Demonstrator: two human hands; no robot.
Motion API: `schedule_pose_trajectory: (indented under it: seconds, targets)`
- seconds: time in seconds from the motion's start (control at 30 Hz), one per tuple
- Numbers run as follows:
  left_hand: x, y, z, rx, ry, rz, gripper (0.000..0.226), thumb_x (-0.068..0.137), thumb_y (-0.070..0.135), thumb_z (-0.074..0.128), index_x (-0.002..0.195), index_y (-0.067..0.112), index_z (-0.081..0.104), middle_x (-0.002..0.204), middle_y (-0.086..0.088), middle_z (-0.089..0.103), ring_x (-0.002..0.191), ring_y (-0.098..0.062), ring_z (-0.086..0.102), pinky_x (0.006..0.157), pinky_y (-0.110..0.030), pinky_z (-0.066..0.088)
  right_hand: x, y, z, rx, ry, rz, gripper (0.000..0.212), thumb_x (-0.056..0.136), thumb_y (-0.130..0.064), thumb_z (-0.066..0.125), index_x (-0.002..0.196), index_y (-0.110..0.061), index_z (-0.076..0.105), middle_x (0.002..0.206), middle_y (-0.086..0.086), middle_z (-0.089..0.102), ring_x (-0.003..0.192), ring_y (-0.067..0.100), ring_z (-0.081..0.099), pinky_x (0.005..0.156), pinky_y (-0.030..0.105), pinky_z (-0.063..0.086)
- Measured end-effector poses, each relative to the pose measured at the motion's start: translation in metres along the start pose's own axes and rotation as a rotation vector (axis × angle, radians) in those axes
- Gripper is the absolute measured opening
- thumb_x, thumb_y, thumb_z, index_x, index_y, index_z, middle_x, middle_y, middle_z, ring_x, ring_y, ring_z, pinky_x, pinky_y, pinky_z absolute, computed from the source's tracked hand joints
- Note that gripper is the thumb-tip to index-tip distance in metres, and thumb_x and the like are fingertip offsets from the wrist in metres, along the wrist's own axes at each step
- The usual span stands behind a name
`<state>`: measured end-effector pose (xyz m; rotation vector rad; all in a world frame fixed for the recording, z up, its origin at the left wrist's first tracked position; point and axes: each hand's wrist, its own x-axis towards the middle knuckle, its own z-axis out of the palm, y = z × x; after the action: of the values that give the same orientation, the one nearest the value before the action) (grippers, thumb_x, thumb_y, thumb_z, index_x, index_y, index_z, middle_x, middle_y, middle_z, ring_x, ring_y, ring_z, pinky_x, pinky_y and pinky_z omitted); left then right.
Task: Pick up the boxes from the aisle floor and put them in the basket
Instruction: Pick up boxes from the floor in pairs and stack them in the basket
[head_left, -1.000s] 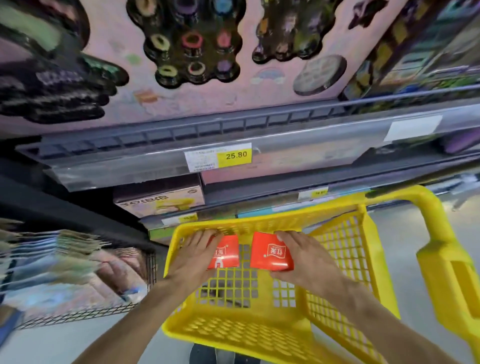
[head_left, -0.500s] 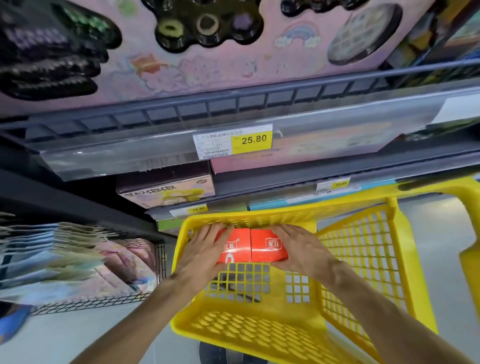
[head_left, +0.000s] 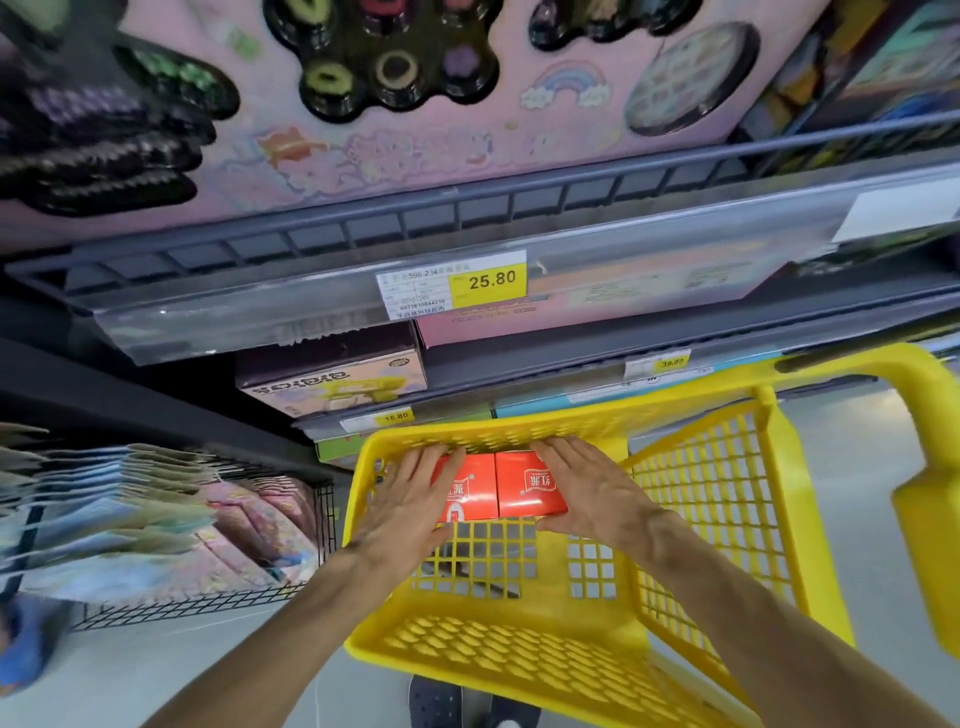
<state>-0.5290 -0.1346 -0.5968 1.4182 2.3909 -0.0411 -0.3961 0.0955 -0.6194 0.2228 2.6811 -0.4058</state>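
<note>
Two red boxes sit side by side inside the yellow basket (head_left: 519, 649), against its far wall. My left hand (head_left: 410, 504) lies flat over the left red box (head_left: 470, 493), fingers spread and pressed on its left side. The right red box (head_left: 530, 486) touches it, and my right hand (head_left: 587, 493) presses on its right side with fingers stretched out. Whether the boxes rest on the basket's mesh bottom or are still held between my palms is unclear.
The basket's yellow handle (head_left: 924, 499) rises at the right. Store shelves (head_left: 467, 291) with price tags and boxed toys stand just behind the basket. A wire rack (head_left: 182, 608) of flat packets is at the left. My shoes (head_left: 452, 706) show under the basket on grey floor.
Both hands have carried the two red boxes forward to the basket's far wall and brought them together until they touch. The view has moved closer to the basket.
</note>
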Motion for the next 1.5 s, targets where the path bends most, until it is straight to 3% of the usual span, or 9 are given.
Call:
schedule_pose_trajectory:
  seconds: [0.13,0.4,0.57,0.7,0.9,1.03,1.2,1.37,1.5]
  targets:
    - [-0.011,0.012,-0.035,-0.046,0.014,0.054,0.088,0.09,0.042,0.067,0.156,0.018,0.014,0.155,-0.005,0.023,0.141,-0.024,0.026,0.111,-0.042,0.031,-0.029,-0.006,-0.032,0.025,0.033,0.016,0.105,0.075,-0.071,0.062,0.153,-0.021,0.013,0.156,0.003,0.027,0.141,0.023,0.028,0.119,0.038,0.023]
    - [-0.044,0.069,-0.185,-0.067,0.157,0.314,0.082,0.086,0.048,0.069,0.152,0.022,0.027,0.152,-0.004,0.033,0.139,-0.025,0.033,0.112,-0.043,0.035,-0.172,-0.021,-0.18,-0.009,0.202,0.098,0.103,0.071,-0.082,0.034,0.153,-0.02,0.022,0.149,0.004,0.039,0.141,0.026,0.033,0.119,0.041,0.022]
    - [-0.076,0.149,-0.297,-0.011,0.288,0.515,0.086,0.08,0.056,0.071,0.149,0.021,0.032,0.153,-0.005,0.039,0.141,-0.027,0.036,0.114,-0.042,0.031,-0.306,-0.024,-0.281,0.026,0.371,0.198,0.096,0.08,-0.082,0.043,0.148,-0.015,0.036,0.143,0.007,0.048,0.134,0.028,0.043,0.11,0.044,0.036]
    - [-0.083,0.245,-0.361,-0.087,0.3,0.713,0.086,0.08,0.056,0.069,0.149,0.023,0.03,0.156,-0.007,0.033,0.146,-0.028,0.027,0.117,-0.045,0.028,-0.422,-0.017,-0.334,-0.02,0.485,0.348,0.093,0.08,-0.075,0.054,0.146,-0.012,0.038,0.143,0.011,0.048,0.134,0.028,0.042,0.109,0.042,0.037]
    - [-0.076,0.418,-0.418,-0.012,0.38,0.983,0.096,0.072,0.057,0.078,0.147,0.012,0.038,0.149,-0.011,0.045,0.137,-0.033,0.041,0.112,-0.047,0.033,-0.586,0.029,-0.35,0.003,0.582,0.624,0.096,0.079,-0.075,0.056,0.149,-0.015,0.033,0.149,0.008,0.042,0.136,0.027,0.039,0.112,0.04,0.034]
    - [-0.058,0.536,-0.436,0.042,0.371,1.133,0.093,0.079,0.066,0.061,0.147,0.008,0.037,0.151,-0.014,0.041,0.139,-0.032,0.038,0.115,-0.041,0.027,-0.686,0.07,-0.346,-0.002,0.656,0.768,0.096,0.08,-0.07,0.06,0.152,-0.014,0.029,0.154,0.009,0.036,0.141,0.025,0.031,0.114,0.027,0.019]
    - [-0.037,0.707,-0.441,0.036,0.329,1.291,0.096,0.081,0.073,0.042,0.151,0.01,0.029,0.156,-0.014,0.03,0.145,-0.03,0.026,0.119,-0.039,0.019,-0.81,0.141,-0.33,0.04,0.728,0.93,0.096,0.082,-0.066,0.062,0.154,-0.017,0.022,0.159,0.006,0.026,0.146,0.021,0.022,0.116,0.028,0.015]
    - [-0.012,0.857,-0.439,0.035,0.365,1.374,0.088,0.084,0.066,0.055,0.147,0.007,0.038,0.151,-0.019,0.04,0.14,-0.035,0.036,0.114,-0.045,0.027,-0.923,0.213,-0.312,0.086,0.757,1.072,0.096,0.081,-0.07,0.058,0.154,-0.02,0.021,0.158,0.003,0.027,0.144,0.023,0.026,0.116,0.036,0.025]
    - [0.021,0.951,-0.443,0.049,0.346,1.406,0.087,0.088,0.059,0.061,0.152,0.01,0.029,0.156,-0.015,0.032,0.145,-0.032,0.027,0.118,-0.039,0.018,-0.987,0.282,-0.309,0.062,0.772,1.145,0.1,0.076,-0.078,0.048,0.152,-0.016,0.027,0.156,0.004,0.032,0.142,0.023,0.031,0.116,0.037,0.028]
